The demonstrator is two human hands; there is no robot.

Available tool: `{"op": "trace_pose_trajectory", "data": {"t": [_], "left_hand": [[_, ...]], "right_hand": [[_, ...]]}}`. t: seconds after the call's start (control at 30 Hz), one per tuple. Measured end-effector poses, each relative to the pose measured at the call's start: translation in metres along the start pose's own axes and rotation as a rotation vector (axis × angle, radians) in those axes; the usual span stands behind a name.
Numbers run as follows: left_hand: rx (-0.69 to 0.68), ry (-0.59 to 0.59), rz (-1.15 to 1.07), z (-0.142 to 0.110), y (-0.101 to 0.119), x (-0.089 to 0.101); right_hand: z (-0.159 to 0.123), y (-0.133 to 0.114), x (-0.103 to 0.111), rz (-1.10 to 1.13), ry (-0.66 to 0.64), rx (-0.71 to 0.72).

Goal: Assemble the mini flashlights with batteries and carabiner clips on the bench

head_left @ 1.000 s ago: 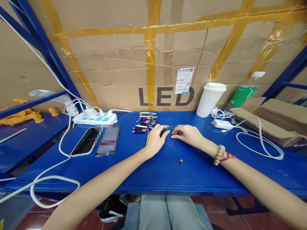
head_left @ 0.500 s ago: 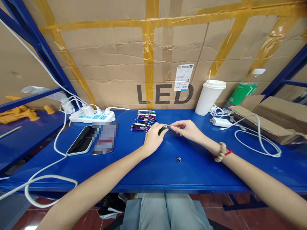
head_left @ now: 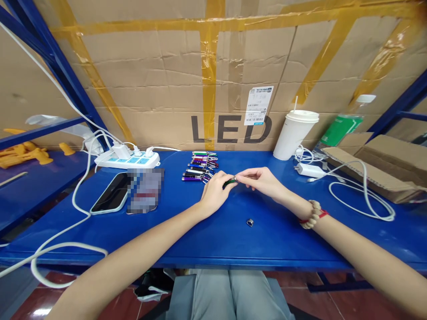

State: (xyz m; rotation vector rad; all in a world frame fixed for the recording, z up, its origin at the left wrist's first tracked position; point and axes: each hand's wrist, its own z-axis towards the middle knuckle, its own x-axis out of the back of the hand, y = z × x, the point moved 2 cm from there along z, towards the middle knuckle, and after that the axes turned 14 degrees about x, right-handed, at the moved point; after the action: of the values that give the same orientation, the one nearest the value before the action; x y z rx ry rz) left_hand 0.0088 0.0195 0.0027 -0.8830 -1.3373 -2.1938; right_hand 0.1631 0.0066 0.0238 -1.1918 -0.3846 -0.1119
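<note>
My left hand point(head_left: 215, 192) is closed around a green mini flashlight point(head_left: 229, 181), its fingers hiding most of the barrel. My right hand point(head_left: 262, 183) pinches at the silver end of that flashlight, and the fingertips of both hands almost meet. Whether the right fingers hold a separate small part cannot be made out. Just beyond my left hand lies a row of several mini flashlights point(head_left: 196, 173) in purple, black, blue, red and green, with carabiner clips on their right ends. Nearer to me, a small shiny metal piece point(head_left: 250, 222) rests on the blue table point(head_left: 207, 242).
Two phones point(head_left: 111, 193) and a white power strip point(head_left: 133, 161) lie at the left with loose cables. Toward the right stand a white lidded cup point(head_left: 295, 135) and a green-labelled bottle point(head_left: 342, 129), near a charger point(head_left: 310, 170) and an open cardboard box point(head_left: 373, 171). Behind rises a taped carton point(head_left: 160, 89).
My right hand has come in to the end of the green flashlight, closing the small gap between my fingertips. The camera view has shifted slightly.
</note>
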Motion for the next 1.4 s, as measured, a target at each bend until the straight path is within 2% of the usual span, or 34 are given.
{"op": "trace_pose_trajectory", "data": {"t": [0.17, 0.3, 0.37, 0.43, 0.53, 0.6, 0.67, 0.8, 1.1, 1.4], "left_hand": [[0.010, -0.022, 0.045, -0.001, 0.002, 0.001], [0.044, 0.017, 0.040, -0.001, 0.001, 0.002], [0.062, 0.033, 0.000, -0.001, 0.001, 0.002], [0.084, 0.039, -0.037, -0.001, 0.000, 0.002], [0.108, 0.037, -0.061, -0.001, 0.000, 0.002], [0.110, 0.028, -0.068, -0.001, 0.000, 0.002], [0.108, 0.020, -0.072, -0.001, 0.001, 0.003], [0.108, 0.015, -0.075, -0.002, 0.001, 0.003], [0.127, 0.024, -0.059, -0.001, 0.002, 0.003], [0.134, 0.024, -0.043, 0.000, 0.001, 0.002]], "right_hand": [[0.000, 0.003, -0.002, -0.029, -0.016, -0.004], [0.000, 0.001, 0.000, -0.041, 0.060, 0.059], [-0.001, -0.003, 0.002, -0.032, 0.018, 0.093], [-0.004, -0.008, 0.001, -0.039, -0.202, 0.076], [-0.015, -0.014, -0.003, -0.045, -0.676, -0.048], [-0.021, -0.016, -0.005, -0.030, -0.845, -0.113], [-0.024, -0.017, -0.008, -0.021, -0.910, -0.145], [-0.024, -0.013, -0.012, -0.022, -0.894, -0.134], [-0.008, 0.007, -0.006, -0.227, -0.603, 0.025], [-0.006, 0.002, -0.002, -0.442, -0.535, 0.115]]}}
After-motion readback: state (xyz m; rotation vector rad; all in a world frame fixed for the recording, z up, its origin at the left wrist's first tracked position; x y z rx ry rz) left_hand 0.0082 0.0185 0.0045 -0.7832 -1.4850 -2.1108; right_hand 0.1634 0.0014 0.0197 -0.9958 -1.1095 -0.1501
